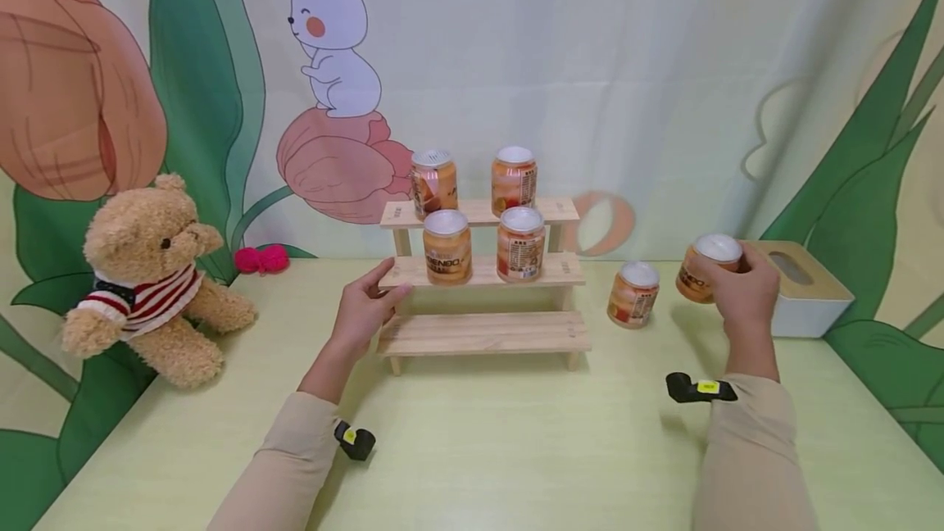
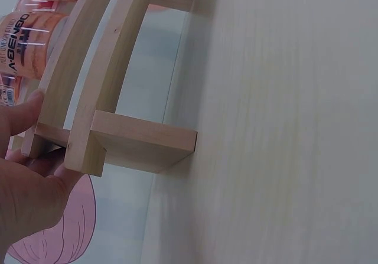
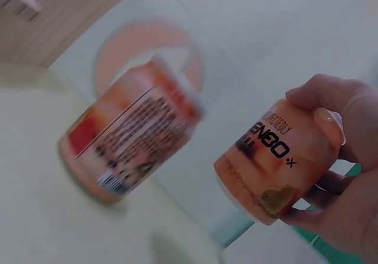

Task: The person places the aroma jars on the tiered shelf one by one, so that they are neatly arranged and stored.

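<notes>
My right hand (image 1: pixel 748 289) holds an orange can (image 3: pixel 277 157) with a pale lid, thumb on one side and fingers on the other. The can is tilted and raised above the table, right of a second can (image 1: pixel 633 297) standing there. My left hand (image 1: pixel 363 310) grips the left end of the middle tier of a three-step wooden stand (image 1: pixel 483 334), thumb over the board and fingers beneath. On that tier stand a can (image 1: pixel 447 251) with its lettering forward and another (image 1: pixel 520 246) showing its label text. The top tier bears two cans (image 1: pixel 433 187), (image 1: pixel 514 183).
A white tissue box (image 1: pixel 811 314) with a wooden top sits behind my right hand. At the far left a teddy bear (image 1: pixel 158 293) in a striped sweater leans by a pink bow (image 1: pixel 261 259). A printed curtain (image 1: pixel 590 64) hangs behind the table (image 1: pixel 501 449).
</notes>
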A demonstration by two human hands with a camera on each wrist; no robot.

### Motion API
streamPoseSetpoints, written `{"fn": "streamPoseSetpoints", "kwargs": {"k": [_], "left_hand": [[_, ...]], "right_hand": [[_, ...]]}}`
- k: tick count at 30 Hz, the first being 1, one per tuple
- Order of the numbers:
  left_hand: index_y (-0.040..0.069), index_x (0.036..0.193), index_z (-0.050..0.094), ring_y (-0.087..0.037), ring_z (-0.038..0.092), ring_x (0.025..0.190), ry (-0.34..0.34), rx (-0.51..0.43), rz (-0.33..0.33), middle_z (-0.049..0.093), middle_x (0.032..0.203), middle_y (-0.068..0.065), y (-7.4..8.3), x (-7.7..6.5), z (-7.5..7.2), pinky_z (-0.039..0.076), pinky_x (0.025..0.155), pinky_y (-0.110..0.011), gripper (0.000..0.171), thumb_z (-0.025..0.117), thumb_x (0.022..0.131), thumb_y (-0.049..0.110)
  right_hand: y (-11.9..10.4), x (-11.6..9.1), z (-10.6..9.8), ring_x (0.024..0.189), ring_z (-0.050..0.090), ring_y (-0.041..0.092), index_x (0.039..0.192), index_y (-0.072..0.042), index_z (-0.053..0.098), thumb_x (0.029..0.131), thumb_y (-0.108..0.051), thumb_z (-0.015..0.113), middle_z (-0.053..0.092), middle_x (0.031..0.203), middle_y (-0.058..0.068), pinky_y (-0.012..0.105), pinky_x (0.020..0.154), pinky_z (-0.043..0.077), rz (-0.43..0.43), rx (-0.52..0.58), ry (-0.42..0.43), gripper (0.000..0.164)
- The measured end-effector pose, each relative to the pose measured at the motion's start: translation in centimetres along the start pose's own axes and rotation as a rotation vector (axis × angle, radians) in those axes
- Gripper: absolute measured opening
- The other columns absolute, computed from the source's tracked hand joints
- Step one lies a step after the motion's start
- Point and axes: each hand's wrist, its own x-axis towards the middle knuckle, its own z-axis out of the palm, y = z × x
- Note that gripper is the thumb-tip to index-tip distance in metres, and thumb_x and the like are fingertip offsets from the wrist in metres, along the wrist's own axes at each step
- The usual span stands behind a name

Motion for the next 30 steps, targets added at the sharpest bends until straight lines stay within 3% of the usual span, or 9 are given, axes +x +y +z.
{"fn": "streamPoseSetpoints", "kwargs": {"k": [7, 14, 23, 30], "left_hand": [[0.019, 0.153, 0.044, -0.009, 0.056, 0.08, 0.013, 0.019, 0.001, 0.064, 0.124, -0.015, 0.2, -0.2, 0.1, 0.041, 0.058, -0.02, 0.066, 0.073, 0.094, 0.025], [0.02, 0.153, 0.044, -0.013, 0.058, 0.087, 0.017, 0.025, -0.005, 0.064, 0.124, -0.015, 0.1, -0.1, 0.1, 0.044, 0.061, -0.02, 0.066, 0.073, 0.093, 0.025], [0.019, 0.152, 0.045, -0.011, 0.055, 0.076, 0.017, 0.016, -0.002, 0.067, 0.111, -0.011, 0.3, -0.2, 0.1, 0.04, 0.056, -0.021, 0.065, 0.073, 0.094, 0.022], [0.018, 0.152, 0.045, -0.01, 0.053, 0.072, 0.015, 0.001, 0.007, 0.068, 0.105, -0.007, -0.1, 0.0, 0.0, 0.038, 0.054, -0.02, 0.066, 0.074, 0.093, 0.023]], "right_hand": [[-4.9, -1.4, -0.7, 0.096, 0.052, 0.008, 0.133, -0.005, 0.062, 0.082, -0.026, 0.081, 0.058, 0.105, -0.007, 0.021, 0.076, 0.044, -0.115, -0.022, -0.067, 0.058], [-8.4, -3.7, -0.2, 0.094, 0.052, 0.011, 0.137, -0.001, 0.057, 0.085, -0.034, 0.081, 0.058, 0.109, 0.0, 0.021, 0.073, 0.046, -0.204, -0.11, -0.214, 0.066], [-11.2, -6.5, 2.0, 0.095, 0.058, 0.023, 0.125, 0.003, 0.062, 0.082, -0.037, 0.084, 0.064, 0.112, 0.015, 0.028, 0.074, 0.049, -0.328, -0.236, -0.507, 0.062], [-12.9, -9.0, 5.1, 0.095, 0.06, 0.025, 0.115, 0.002, 0.064, 0.077, -0.037, 0.088, 0.067, 0.108, 0.014, 0.034, 0.077, 0.05, -0.374, -0.266, -0.629, 0.059]]}}
